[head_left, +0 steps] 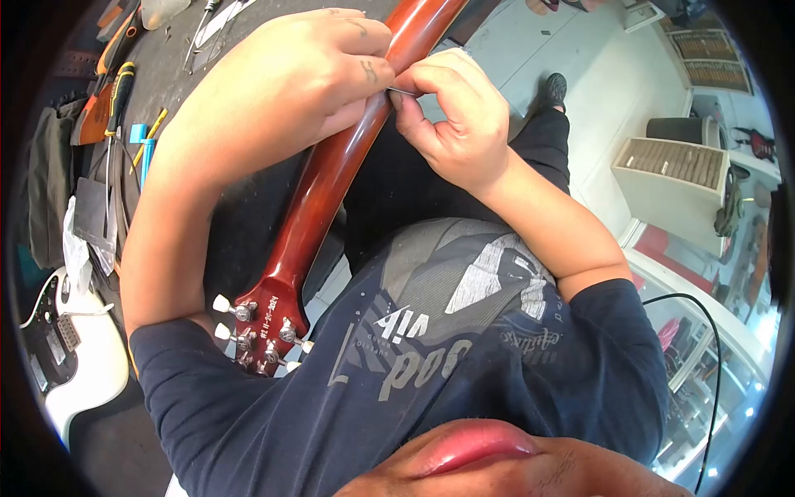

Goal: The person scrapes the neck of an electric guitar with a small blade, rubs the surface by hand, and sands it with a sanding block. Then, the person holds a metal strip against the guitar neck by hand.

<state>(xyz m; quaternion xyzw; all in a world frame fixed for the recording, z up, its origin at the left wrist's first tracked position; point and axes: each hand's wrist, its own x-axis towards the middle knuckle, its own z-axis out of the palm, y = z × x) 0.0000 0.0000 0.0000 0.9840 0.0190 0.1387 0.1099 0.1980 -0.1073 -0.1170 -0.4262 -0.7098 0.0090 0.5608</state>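
Note:
A guitar's glossy red-brown neck (319, 190) runs diagonally across my lap, its back facing up. Its headstock (273, 315) has silver tuners with pale buttons and small white writing. My left hand (319, 70) lies closed across the neck; its curled fingertips are hidden, so I cannot make out what they hold. Beside the neck's right edge, my right hand (455, 116) is closed, thumb and forefinger pinching a thin, metallic-looking sliver (403, 91). The sliver's left end meets the fingers of my left hand; its full shape is hidden.
On the dark bench at left lie a yellow-black handled screwdriver (122, 91), a blue tool (146, 157) and other hand tools. A white guitar body (91, 356) rests at lower left. At right stand a white cabinet (662, 199) and a glass display case (704, 331); a black cable (717, 373) hangs there.

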